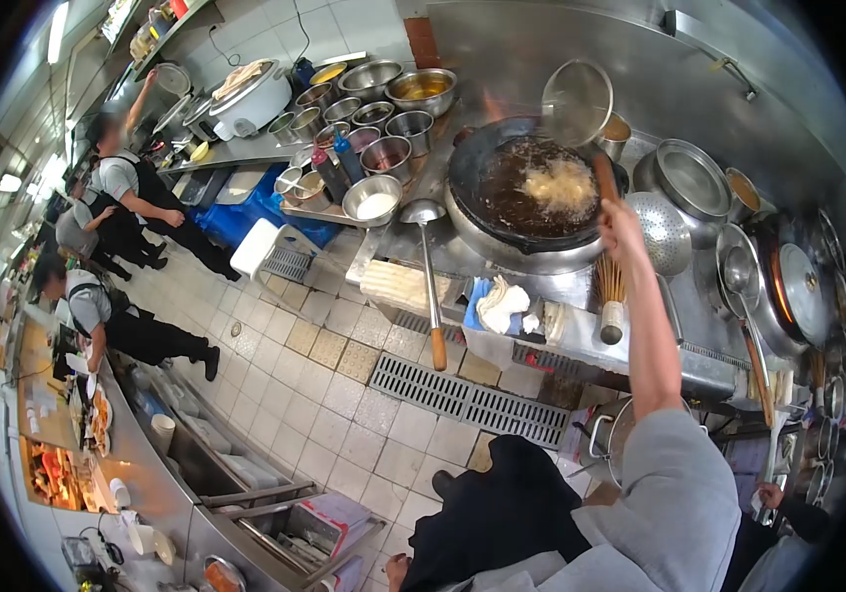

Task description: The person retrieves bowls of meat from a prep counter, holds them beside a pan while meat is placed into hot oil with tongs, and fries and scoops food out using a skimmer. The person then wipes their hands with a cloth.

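Observation:
My right hand [621, 233] is closed around the wooden handle of a round mesh strainer [578, 105], which is raised above the far side of a black wok [482, 192]. In the wok, pale golden food [561, 187] bubbles in dark oil. Flames show behind the wok's far rim. Low in the view, my left hand [398, 570] hangs beside my dark apron, holding nothing that I can make out; its fingers are mostly hidden. A perforated skimmer [658, 234] lies right of the wok, and a ladle [427, 257] with a wooden handle rests to its left.
Metal bowls [421, 87] and sauce pots crowd the counter at the back left. A bamboo brush [611, 301] and white cloths [502, 304] lie along the stove's front edge. Several people stand at the left; another person's hand [768, 495] shows at lower right. Drain grates [467, 395] cross the floor.

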Demonstrator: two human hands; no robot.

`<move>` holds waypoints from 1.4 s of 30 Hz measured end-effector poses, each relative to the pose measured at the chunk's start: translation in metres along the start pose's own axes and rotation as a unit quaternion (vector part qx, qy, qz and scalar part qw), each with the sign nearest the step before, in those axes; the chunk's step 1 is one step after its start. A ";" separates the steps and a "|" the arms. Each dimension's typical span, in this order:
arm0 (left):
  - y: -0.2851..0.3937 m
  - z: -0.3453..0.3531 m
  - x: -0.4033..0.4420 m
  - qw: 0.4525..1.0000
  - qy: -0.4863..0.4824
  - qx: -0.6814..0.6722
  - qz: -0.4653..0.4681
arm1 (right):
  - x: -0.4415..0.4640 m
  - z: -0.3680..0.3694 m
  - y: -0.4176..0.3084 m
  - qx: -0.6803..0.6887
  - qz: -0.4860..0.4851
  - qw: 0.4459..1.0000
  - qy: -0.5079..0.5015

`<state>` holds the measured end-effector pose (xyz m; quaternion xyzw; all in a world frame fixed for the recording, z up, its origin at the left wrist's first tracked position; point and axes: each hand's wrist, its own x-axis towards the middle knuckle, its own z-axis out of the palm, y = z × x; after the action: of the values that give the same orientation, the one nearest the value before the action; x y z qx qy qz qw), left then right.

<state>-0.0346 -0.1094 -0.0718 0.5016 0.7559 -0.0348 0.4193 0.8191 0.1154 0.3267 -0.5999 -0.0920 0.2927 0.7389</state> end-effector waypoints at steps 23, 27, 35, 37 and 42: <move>0.130 -0.080 0.078 0.990 -0.081 -0.113 0.032 | -0.132 -0.009 -0.004 -0.705 -0.166 0.687 0.058; 0.139 -0.087 0.077 0.989 -0.074 -0.127 0.029 | -0.155 0.015 0.000 -0.694 -0.156 0.701 0.053; 0.133 -0.096 0.047 0.990 -0.142 0.021 0.011 | -0.198 0.068 0.041 -0.349 0.008 0.936 -0.038; 0.113 -0.090 0.049 0.988 -0.151 -0.030 0.009 | -0.192 0.088 0.067 -0.146 0.088 0.984 -0.048; 0.111 -0.098 0.031 0.986 -0.153 -0.072 0.007 | -0.180 0.147 0.098 0.031 0.112 0.991 -0.067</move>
<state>-0.0100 0.0144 0.0120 0.4646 0.6797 -0.0539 0.5651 0.5692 0.1507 0.3121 -0.5624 -0.0650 0.4160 0.7117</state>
